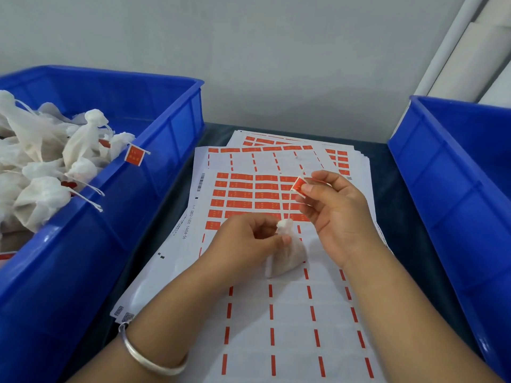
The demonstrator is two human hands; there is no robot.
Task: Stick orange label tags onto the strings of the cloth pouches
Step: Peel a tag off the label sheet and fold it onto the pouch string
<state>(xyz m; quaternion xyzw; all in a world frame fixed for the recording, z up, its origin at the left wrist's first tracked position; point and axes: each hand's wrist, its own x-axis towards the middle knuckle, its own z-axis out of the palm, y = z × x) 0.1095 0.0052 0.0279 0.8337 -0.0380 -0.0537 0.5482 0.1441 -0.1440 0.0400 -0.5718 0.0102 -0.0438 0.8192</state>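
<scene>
- Deep blue rigid plastic bin on the left (pixel 154 150): ribbed walls, holding a heap of white gauzy cloth pouches (pixel 49 167) with strings hanging over the near rim; one square orange tag (pixel 134 155) already fixed to a string there.
- Second blue plastic bin on the right (pixel 453 189): only the wall and rim in view, contents not visible.
- Stack of white glossy label sheets (pixel 276 313) between the bins, flat on a dark surface; near rows stripped to short orange dashes, far rows full of orange rectangles.
- Left hand (pixel 246 239): fingers curled, pinching the gathered neck of a small white soft cloth pouch (pixel 289 252), which rests low on the sheet between the two hands.
- Right hand (pixel 334 208): thumb and forefinger pinching a small orange paper label tag (pixel 298 186), folded around the thin white string (pixel 289 208).
- Deciding relation: string taut, long axis running up and slightly right from pouch neck to tag; tag above the pouch, right hand nearer the tag, left hand nearer the pouch.
- Judged: tag halves being pressed shut; firm, even squeeze needed for adhesion.
</scene>
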